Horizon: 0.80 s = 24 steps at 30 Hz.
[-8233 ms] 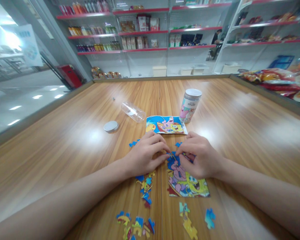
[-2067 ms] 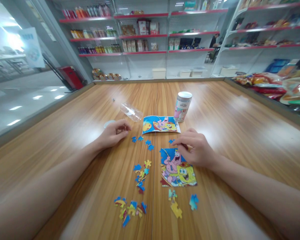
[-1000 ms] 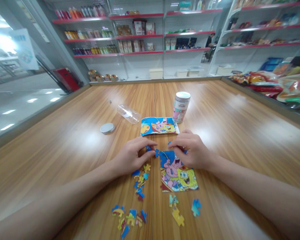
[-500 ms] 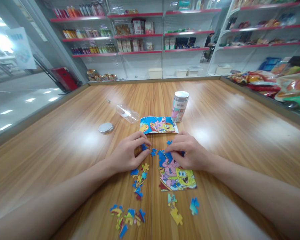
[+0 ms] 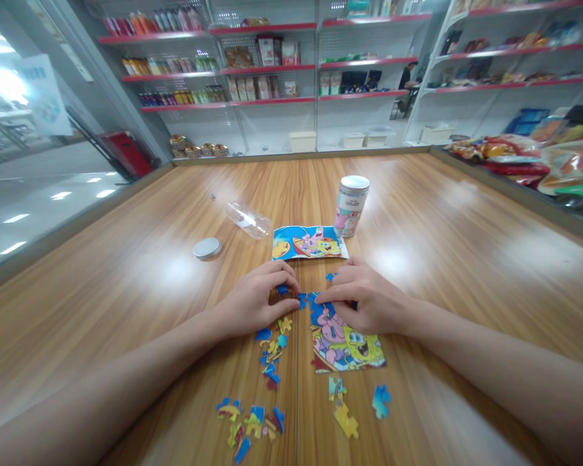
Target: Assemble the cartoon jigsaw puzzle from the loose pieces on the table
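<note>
My left hand (image 5: 265,298) has its thumb and forefinger closed at a small blue puzzle piece (image 5: 302,301), just left of the partly joined puzzle (image 5: 340,343). Another blue piece (image 5: 282,289) lies partly hidden under its fingers. My right hand (image 5: 364,294) rests on the puzzle's upper part, forefinger stretched to the top left corner and thumb apart from it. The puzzle shows a yellow square character and a pink one; its top right is covered by the hand. A blue piece (image 5: 330,277) lies beside the right fingers.
Loose pieces (image 5: 272,349) lie left of the puzzle, with more pieces (image 5: 252,421) nearer me and yellow ones (image 5: 344,419) below it. Beyond are a picture sheet (image 5: 311,243), a printed canister (image 5: 352,207), a clear bottle (image 5: 249,220) and a silver lid (image 5: 206,248).
My left hand has moved slightly right, and the small blue piece has shifted with it, closer to the puzzle's left edge. My right hand stays on the puzzle, its forefinger slightly shifted.
</note>
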Available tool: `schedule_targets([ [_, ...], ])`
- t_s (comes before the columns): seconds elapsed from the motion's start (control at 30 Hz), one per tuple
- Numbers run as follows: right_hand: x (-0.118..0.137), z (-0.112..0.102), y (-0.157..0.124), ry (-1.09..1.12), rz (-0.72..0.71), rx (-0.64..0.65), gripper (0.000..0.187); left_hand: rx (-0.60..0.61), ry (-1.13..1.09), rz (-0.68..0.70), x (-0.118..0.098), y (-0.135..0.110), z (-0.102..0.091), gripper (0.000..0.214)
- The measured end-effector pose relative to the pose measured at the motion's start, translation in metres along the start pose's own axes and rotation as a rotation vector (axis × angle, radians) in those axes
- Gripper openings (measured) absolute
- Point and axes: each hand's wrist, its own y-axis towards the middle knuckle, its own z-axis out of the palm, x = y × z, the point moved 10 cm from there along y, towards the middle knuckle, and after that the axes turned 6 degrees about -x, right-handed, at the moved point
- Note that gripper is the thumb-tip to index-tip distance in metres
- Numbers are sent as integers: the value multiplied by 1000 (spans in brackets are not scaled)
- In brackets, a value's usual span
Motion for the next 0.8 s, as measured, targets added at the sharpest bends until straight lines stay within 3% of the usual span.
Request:
schedule_targets([
  [0.3,-3,4,0,9,20,24,27,-25,50,49,-7,0,1,17],
  [0.4,-2,2,0,18,13,14,27,-67,34,170,-19,-3,-3,23],
  [0.57,-1,1,1,20,0,-2,26,8,85,404,-39,-10,4,24],
  [0.73,4,-3,2,14,-24,-39,24,-97,94,384,-39,-8,-10,41],
  [0.8,4,-8,1,10,-17,-86,26,-79,114,391,-40,-8,-9,40],
])
